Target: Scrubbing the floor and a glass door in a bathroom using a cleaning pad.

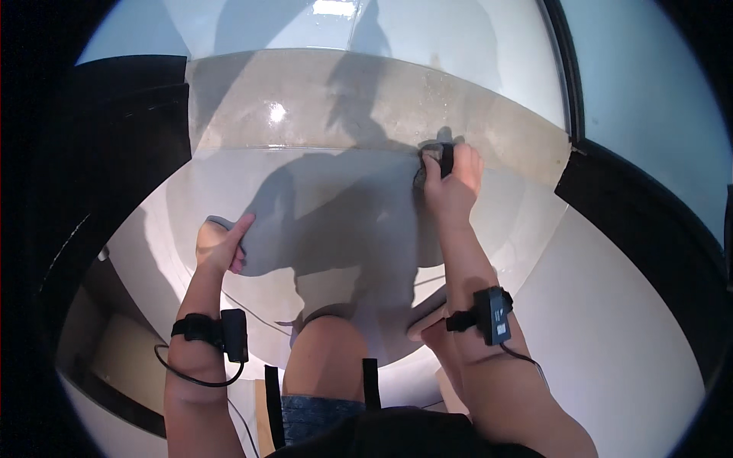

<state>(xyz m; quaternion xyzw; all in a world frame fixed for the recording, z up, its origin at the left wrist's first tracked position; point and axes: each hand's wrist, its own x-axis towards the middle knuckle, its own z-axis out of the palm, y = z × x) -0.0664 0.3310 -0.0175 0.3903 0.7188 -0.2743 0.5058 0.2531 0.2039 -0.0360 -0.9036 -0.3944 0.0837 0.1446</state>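
Observation:
My right hand [454,179] grips a dark black-and-grey scrubbing pad [434,162]. It presses the pad against the line where the pale floor [351,221] meets a wet beige band [267,99]. My fingers hide part of the pad, so its exact kind is hard to make out. My left hand [223,243] hangs above the floor at the left, its fingers curled in and the thumb stretched out. Nothing shows in it.
Tiled wall [290,23] rises behind the beige band. Dark frames [634,198] border both sides, with a bluish panel [649,91] at the right. My bare knee [324,359] is below centre. Cabled black devices [235,336] are strapped to both forearms. Shadows cover the middle.

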